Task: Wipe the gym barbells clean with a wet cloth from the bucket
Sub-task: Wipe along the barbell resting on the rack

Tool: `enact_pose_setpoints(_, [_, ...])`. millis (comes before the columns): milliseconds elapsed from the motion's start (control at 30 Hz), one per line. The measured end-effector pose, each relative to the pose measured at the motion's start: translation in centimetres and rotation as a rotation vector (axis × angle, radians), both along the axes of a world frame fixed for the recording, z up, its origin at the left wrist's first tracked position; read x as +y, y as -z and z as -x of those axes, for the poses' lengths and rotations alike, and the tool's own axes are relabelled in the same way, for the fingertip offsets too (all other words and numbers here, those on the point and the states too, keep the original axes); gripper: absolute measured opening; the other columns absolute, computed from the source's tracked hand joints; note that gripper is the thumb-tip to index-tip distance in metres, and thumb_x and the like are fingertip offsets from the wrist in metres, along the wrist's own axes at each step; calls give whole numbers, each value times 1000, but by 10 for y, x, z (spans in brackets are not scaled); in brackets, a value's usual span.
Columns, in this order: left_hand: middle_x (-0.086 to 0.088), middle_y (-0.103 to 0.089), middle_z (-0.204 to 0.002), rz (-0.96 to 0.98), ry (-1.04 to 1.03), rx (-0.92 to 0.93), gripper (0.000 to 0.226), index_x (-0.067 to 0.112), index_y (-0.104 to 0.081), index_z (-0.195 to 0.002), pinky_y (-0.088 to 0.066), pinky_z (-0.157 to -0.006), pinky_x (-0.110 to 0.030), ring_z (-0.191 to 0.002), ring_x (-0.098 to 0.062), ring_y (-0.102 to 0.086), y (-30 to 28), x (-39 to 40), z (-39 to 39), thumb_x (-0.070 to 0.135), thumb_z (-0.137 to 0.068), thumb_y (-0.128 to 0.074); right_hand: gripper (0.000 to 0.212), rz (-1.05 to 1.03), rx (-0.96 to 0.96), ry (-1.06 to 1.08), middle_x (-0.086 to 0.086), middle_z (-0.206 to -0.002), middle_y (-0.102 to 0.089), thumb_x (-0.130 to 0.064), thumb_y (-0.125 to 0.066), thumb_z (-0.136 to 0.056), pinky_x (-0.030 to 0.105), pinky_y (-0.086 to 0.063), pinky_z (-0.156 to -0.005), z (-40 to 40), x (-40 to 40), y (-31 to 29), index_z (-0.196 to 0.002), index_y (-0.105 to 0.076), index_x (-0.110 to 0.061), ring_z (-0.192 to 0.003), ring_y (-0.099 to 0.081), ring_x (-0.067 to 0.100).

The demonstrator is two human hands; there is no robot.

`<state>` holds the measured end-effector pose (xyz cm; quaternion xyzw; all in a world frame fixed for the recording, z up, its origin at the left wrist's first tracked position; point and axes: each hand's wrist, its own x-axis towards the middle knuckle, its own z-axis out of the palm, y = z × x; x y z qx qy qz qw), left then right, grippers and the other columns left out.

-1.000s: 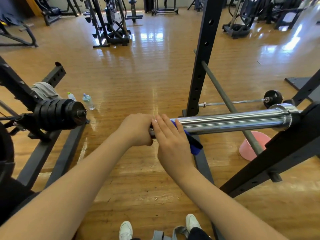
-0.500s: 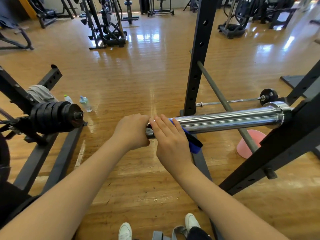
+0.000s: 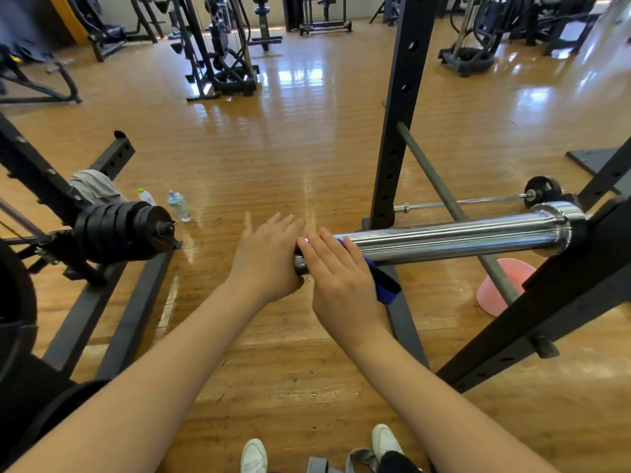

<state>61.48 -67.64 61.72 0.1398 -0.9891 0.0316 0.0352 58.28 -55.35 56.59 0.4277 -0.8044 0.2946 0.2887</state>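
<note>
Bright daylight glares off the glossy floor point(image 3: 300, 76); wide-angle edges bend, focus sharp.

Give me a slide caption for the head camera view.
Right hand presses blue cloth on chrome barbell sleeve; left hand open.

A gym: a polished wood floor point(image 3: 307, 148), a black rack upright point(image 3: 396, 131), a chrome barbell sleeve point(image 3: 461, 238) near right, stacked plates point(image 3: 123, 230) left, and exercise machines point(image 3: 218, 56) along the far side.
</note>
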Motion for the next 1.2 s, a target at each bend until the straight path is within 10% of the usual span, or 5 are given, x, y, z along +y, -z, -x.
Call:
enact_pose_setpoints(133, [-16,-45,-142,219,49,277,102,8,-37,-140,-20,-108,-62,-136,-33,-37,18,10,-21,18,-51,-87,41,34,-18,146,10,-130,-59,1,-41,-88,43,-32,-109,27,49,6,-125,-60,-5,-127,-48,24])
enact_pose_setpoints(333, [-23,-63,-117,154,81,504,64,-2,-61,-116,-42,-96,-60,-113,-42,-57,34,5,-9,-10,-56,-79,45,185,-71,304,17,-130,-57,5,-39,-84,50,-25,-111,38,66,10,-125,-58,0,-127,-47,32])
enact_pose_setpoints(600, [4,-64,-109,-174,30,-111,52,25,-54,-117,-45,-77,-30,-100,-22,-59,-12,-8,6,23,-68,-72,45,30,52,51,11,-131,-58,4,-44,-86,42,-31,-111,17,22,6,-128,-57,-3,-125,-51,25])
enact_pose_setpoints(933, [6,-65,-102,-132,69,-44,45,25,-53,-110,-38,-66,-28,-93,-21,-60,-11,-4,4,25,-68,-70,43,194,55,105,12,-129,-59,5,-44,-86,44,-23,-114,14,18,21,-125,-58,-4,-127,-47,24])
enact_pose_setpoints(1200, [-17,-45,-142,188,87,266,106,4,-39,-140,-18,-111,-56,-136,-34,-36,13,1,-17,22,-48,-89,51,165,158,96,7,-132,-52,11,-53,-83,41,-28,-113,51,68,29,-129,-49,-11,-128,-46,21])
